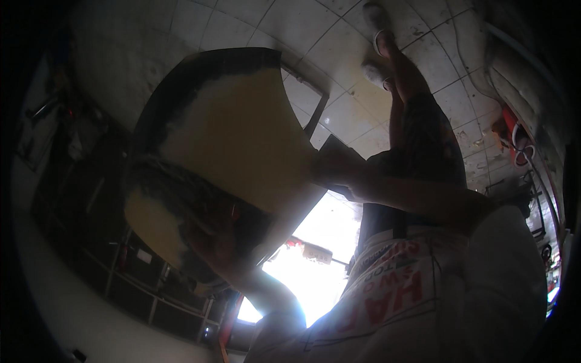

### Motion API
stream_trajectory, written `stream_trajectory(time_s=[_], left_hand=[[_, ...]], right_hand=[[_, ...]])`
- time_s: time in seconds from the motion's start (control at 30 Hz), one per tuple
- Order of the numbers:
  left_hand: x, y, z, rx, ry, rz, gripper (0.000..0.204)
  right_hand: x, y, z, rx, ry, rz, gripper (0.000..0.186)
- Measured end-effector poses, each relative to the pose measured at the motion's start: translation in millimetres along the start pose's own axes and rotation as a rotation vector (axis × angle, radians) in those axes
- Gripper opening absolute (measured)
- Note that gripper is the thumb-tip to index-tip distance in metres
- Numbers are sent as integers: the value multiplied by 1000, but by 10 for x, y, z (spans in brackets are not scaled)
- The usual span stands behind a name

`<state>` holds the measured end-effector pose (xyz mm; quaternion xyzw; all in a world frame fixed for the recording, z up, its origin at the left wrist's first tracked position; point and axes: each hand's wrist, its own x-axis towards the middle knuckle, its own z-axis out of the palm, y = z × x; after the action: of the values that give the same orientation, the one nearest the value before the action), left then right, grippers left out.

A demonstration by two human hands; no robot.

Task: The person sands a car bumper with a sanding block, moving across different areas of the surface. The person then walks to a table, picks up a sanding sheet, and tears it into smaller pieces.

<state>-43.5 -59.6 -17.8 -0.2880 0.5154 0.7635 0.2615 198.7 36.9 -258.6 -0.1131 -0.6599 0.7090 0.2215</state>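
A large curved panel (236, 127), pale yellow with dark grey patches and resembling a car bonnet, stands raised before me. My left hand (215, 242) lies against the dark patch on its lower left part, fingers stretched out and nothing seen in them. At the panel's right edge, my right hand (345, 169) is closed on a dark rectangular block (333, 148). Deep shadow hides its fingertips and whether the block touches the panel.
A thin stand leg (316, 115) shows behind the panel, over the pale tiled floor (308, 30). Dark shelving (151, 299) runs along the left. On the right wall side hangs a red and white item (517, 139) by a cable. Bright light glares below the panel.
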Motion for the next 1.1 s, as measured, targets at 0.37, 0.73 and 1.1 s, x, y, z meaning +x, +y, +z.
stream_trajectory(time_s=[0.37,0.73,1.1], left_hand=[[-276,-433,302,1943,-71,860,87],[-183,-404,596,2511,-166,1278,98],[-41,-108,214,2373,-24,1037,95]], right_hand=[[127,-39,-864,244,-29,942,53],[130,-247,-133,210,251,690,62],[799,1522,-959,-76,39,698,25]])
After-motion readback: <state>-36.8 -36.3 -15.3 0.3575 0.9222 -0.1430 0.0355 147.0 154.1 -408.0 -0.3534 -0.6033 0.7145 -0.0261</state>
